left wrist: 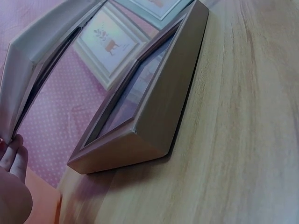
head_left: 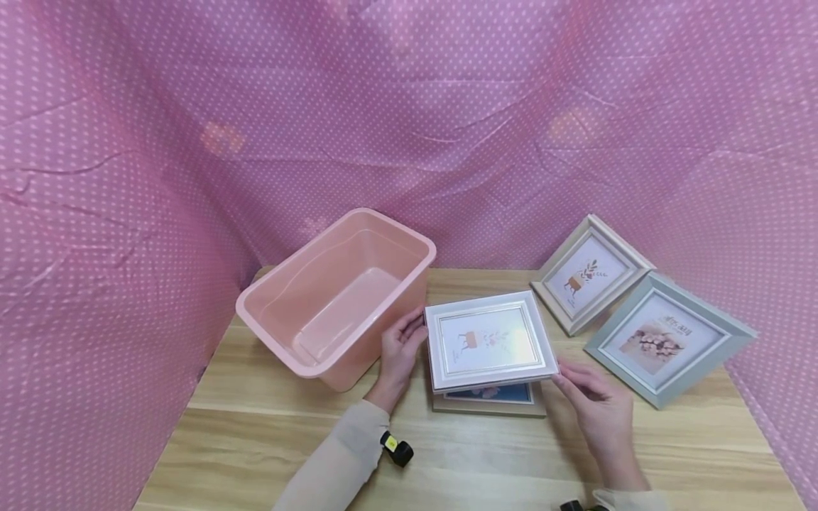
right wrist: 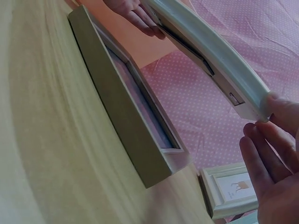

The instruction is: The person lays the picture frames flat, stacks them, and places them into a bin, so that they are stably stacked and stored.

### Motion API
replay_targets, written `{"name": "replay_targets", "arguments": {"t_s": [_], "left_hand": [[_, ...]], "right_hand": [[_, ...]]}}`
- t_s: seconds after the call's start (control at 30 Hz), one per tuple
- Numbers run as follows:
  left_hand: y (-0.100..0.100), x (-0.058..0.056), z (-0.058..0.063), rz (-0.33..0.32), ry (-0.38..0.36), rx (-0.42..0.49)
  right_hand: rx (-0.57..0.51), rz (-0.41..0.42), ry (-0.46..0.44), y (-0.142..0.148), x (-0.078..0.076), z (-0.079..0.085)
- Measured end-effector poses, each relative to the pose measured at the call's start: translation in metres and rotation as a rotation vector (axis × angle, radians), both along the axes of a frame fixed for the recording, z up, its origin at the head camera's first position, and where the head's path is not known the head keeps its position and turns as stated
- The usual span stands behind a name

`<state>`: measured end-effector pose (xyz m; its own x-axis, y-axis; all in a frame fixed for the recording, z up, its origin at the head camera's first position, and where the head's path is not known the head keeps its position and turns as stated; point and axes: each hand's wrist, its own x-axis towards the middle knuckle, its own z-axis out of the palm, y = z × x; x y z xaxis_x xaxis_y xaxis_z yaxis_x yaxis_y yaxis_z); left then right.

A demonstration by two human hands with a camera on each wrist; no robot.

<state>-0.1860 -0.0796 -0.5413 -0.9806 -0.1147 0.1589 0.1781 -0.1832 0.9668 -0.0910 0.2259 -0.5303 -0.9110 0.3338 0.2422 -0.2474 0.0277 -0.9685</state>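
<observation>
In the head view, the left hand [head_left: 400, 348] and right hand [head_left: 603, 404] pinch opposite sides of a white rectangular clear-fronted picture frame [head_left: 491, 342]; in the left wrist view it clears a beige rectangular picture frame [left wrist: 161, 109]; in the right wrist view, the thumb-and-fingertip corner hold likely needs steady levelling.

Pink tub [head_left: 377, 312] blocks outward path of your left hand [head_left: 400, 353]; beige frame [head_left: 588, 275] and green frame [head_left: 667, 342] bar way beyond your right hand [head_left: 603, 415]; passable gap between white frame [head_left: 488, 341] and lower frame [head_left: 488, 407]; room toward you over near tabletop [head_left: 473, 465]
</observation>
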Motion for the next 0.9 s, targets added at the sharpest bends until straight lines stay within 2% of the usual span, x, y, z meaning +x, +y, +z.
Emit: {"name": "replay_targets", "arguments": {"t_s": [0.13,0.43,0.7,0.83,0.9], "left_hand": [[0.001,-0.001,0.001,-0.011,0.0,-0.004],[0.002,-0.003,-0.001,-0.044,0.024,-0.006],[0.002,-0.003,-0.005,-0.059,0.014,-0.036],[0.003,-0.002,-0.008,-0.053,0.013,-0.04],[0.004,-0.002,-0.009,-0.05,0.02,-0.043]], "right_hand": [[0.009,-0.016,-0.049,0.0,0.003,-0.004],[0.082,-0.036,-0.067,-0.001,0.007,-0.008],[0.139,-0.071,-0.14,-0.004,0.013,-0.008],[0.134,-0.067,-0.152,-0.005,0.016,-0.014],[0.088,-0.058,-0.168,-0.005,0.018,-0.017]]}}
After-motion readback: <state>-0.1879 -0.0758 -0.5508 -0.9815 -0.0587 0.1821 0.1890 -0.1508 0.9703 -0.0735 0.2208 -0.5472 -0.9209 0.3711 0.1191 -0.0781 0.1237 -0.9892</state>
